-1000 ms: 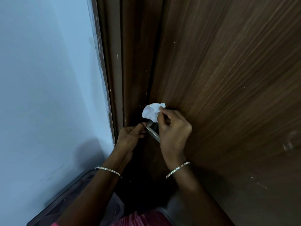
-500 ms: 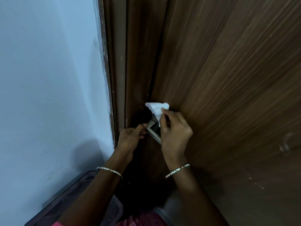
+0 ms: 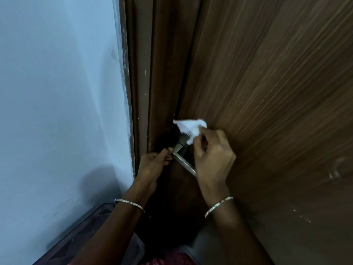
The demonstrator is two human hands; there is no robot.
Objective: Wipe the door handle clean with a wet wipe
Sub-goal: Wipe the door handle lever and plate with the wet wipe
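A metal lever door handle (image 3: 183, 161) sticks out from the dark brown wooden door (image 3: 267, 92) near its left edge. My right hand (image 3: 212, 155) pinches a crumpled white wet wipe (image 3: 191, 128) and holds it against the upper end of the handle, at its base. My left hand (image 3: 154, 163) grips the door's edge just left of the handle, its thumb touching the handle's corner. The handle's lower end is hidden behind my right hand.
A brown door frame (image 3: 141, 73) runs up the middle, with a pale blue wall (image 3: 57, 92) to its left. A dark translucent bin (image 3: 80, 236) stands low at the left by the wall. Both wrists wear thin bangles.
The wipe has spread out flatter and shifted slightly along the top of the handle's base. My left hand stays in place on the door's edge.
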